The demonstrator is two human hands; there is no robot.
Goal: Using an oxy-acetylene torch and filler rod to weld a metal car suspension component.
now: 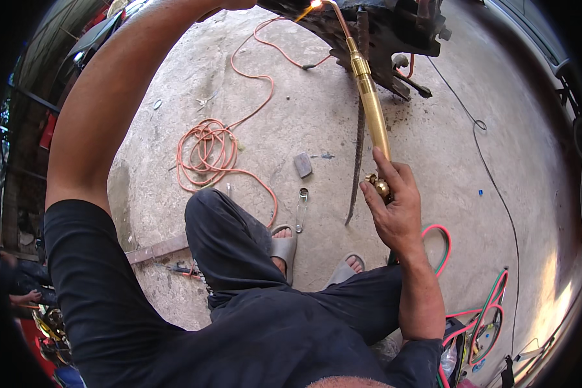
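Note:
My right hand [398,205] is wrapped round the handle end of a brass gas torch [373,110], with its fingers and thumb beside the brass valve knobs [379,186]. The torch points away from me, and its bent copper tip ends in a small bright flame [315,4] against a dark, dirty metal part [394,32] at the top edge. A ribbed steel bar [359,145] slants down from that part behind the torch. My left arm reaches up along the left side. Only a sliver of my left hand [239,3] shows at the top edge; its fingers are cut off.
An orange cord [207,152] lies coiled on the concrete floor. Between it and the bar are a grey block [302,165] and a large safety-pin-shaped metal piece [301,210]. Red and green hoses [488,317] loop at lower right. A thin black cable [498,191] runs along the right.

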